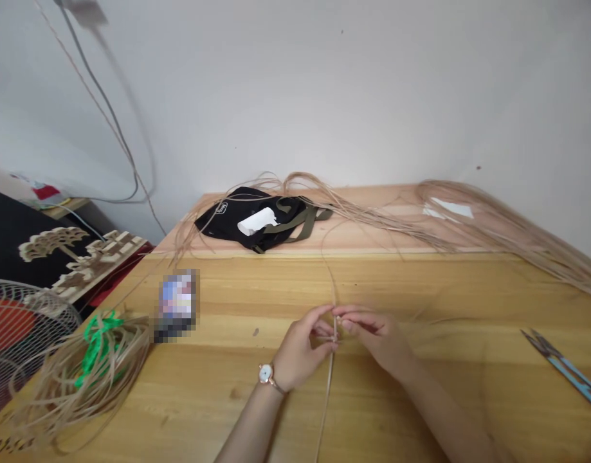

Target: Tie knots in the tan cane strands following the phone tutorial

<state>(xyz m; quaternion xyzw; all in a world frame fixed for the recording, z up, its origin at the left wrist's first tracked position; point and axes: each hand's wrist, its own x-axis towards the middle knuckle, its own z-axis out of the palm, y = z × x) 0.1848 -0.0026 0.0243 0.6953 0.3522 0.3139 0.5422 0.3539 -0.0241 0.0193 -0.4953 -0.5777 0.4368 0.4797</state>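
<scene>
Thin tan cane strands (pixel 330 376) run lengthwise over the wooden table, with shorter pieces crossing them between my hands. My left hand (pixel 305 347), with a watch (pixel 265 373) on its wrist, pinches the strands at the crossing between thumb and fingers. From the other side, my right hand (pixel 377 334) has its thumb and forefinger pressed together on the strands at the same spot. The fingers partly cover the crossing, so its exact weave is hard to make out.
A coil of cane (pixel 126 366) tied with green string (pixel 96 341) lies at left, near a fan (pixel 29 341). Blue-handled snips (pixel 565 370) rest at right. Behind are a black bag (pixel 227 218), white paper (pixel 256 221) and a long cane bundle (pixel 507 225).
</scene>
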